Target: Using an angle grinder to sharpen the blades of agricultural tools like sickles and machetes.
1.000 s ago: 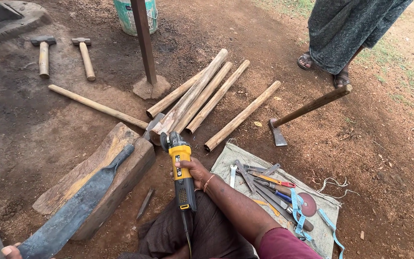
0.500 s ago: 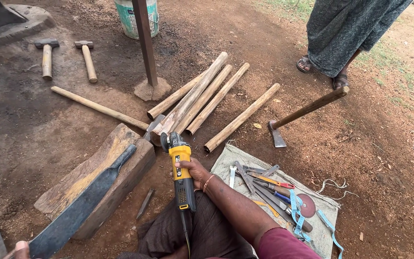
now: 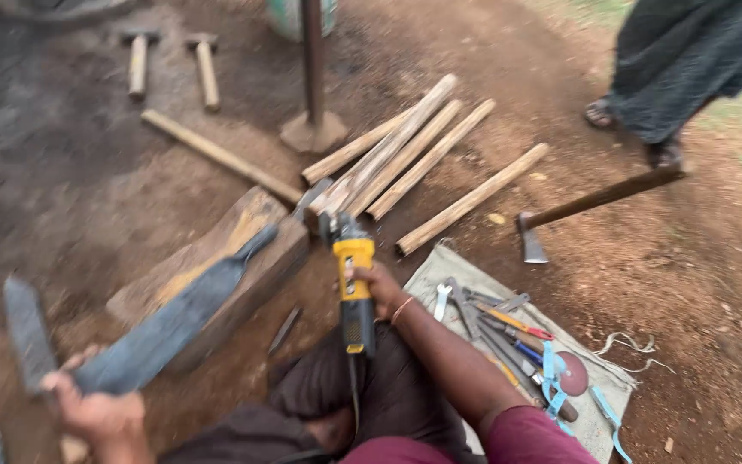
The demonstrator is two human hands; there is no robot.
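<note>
a bystander (image 3: 689, 60) in dark cloth and sandals stands at the top right of the bare earth. below the middle, the person's own lap in dark trousers fills the lower edge. a thick wooden block (image 3: 216, 266) lies slantwise on the ground left of centre, and a long dark metal blade (image 3: 173, 322) rests along its top, its narrow tip pointing up and right. the left hand (image 3: 96, 412) is closed around the blade's lower end at the bottom left; the picture is blurred there, so the fingers do not show singly. a second flat dark blade (image 3: 27, 331) lies on the ground just left of that hand. several pale wooden handles (image 3: 405, 155) lie side by side above the block, with one more (image 3: 216, 155) apart on the left. an upright metal post (image 3: 313, 77) stands on a foot behind them. an axe (image 3: 586, 210) lies on the right. a grey cloth (image 3: 453, 271) spreads beside the right forearm, bearing wrenches, pliers and a reddish disc. the right hand (image 3: 380, 288) is wrapped around the body of a yellow and black angle grinder (image 3: 355, 283), whose head points toward the block's far end, near it. two hammers (image 3: 173, 60) lie at the top left.
</note>
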